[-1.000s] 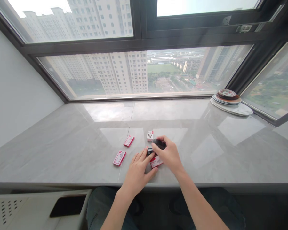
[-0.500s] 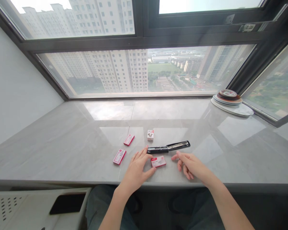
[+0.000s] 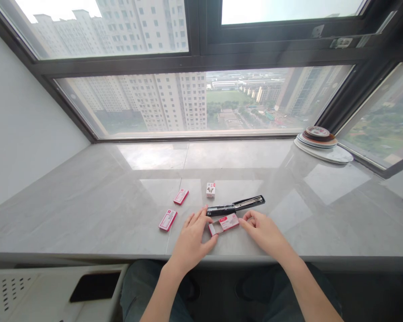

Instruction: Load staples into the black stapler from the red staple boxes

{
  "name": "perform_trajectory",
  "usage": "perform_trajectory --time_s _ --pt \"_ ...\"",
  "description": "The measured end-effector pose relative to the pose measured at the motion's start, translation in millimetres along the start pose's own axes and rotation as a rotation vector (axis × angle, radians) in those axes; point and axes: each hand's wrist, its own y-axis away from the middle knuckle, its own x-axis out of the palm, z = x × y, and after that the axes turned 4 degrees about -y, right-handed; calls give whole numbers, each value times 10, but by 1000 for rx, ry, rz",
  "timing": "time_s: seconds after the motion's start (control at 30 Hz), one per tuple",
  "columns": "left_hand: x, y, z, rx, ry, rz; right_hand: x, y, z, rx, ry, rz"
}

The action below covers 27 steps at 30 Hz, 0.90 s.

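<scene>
A red and white staple box [image 3: 229,222] lies partly slid open on the counter, its tray showing at the left end. My left hand [image 3: 194,237] rests at that end, thumb and index finger on either side of the tray. At the sleeve's right end, my right hand [image 3: 262,230] has its thumb and index finger pinched at the edge, other fingers curled. Just behind the box, an opened black stapler [image 3: 235,206] lies unfolded, its left end by my left fingertips.
Two more red and white boxes lie at the left, one nearer [image 3: 168,220] and one farther [image 3: 181,196]. A small white box [image 3: 210,190] stands behind the stapler. Stacked plates [image 3: 322,145] sit by the window at the right.
The box's sleeve has slid right, exposing the tray. My right hand has closed from loosely spread fingers to a pinch at the sleeve. My left hand has barely moved.
</scene>
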Motion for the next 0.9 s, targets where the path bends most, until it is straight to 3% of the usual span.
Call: perform_trajectory --time_s 0.07,0.17,0.3,0.47,0.73,0.9 --pt "26 7 -16 2 -12 -23 45 -11 138 -89 31 -62" --pt "38 10 -25 13 -20 -31 216 -84 339 -182 17 -26" --pt "28 11 -12 16 -27 -22 479 -195 456 -145 -106 68" --pt "22 2 4 30 -38 -15 651 -256 543 -156 -171 -13" --pt "62 -5 75 33 -30 -31 527 -213 732 -302 -22 3" --pt "70 -11 81 24 -20 -29 374 -65 673 -380 167 197"
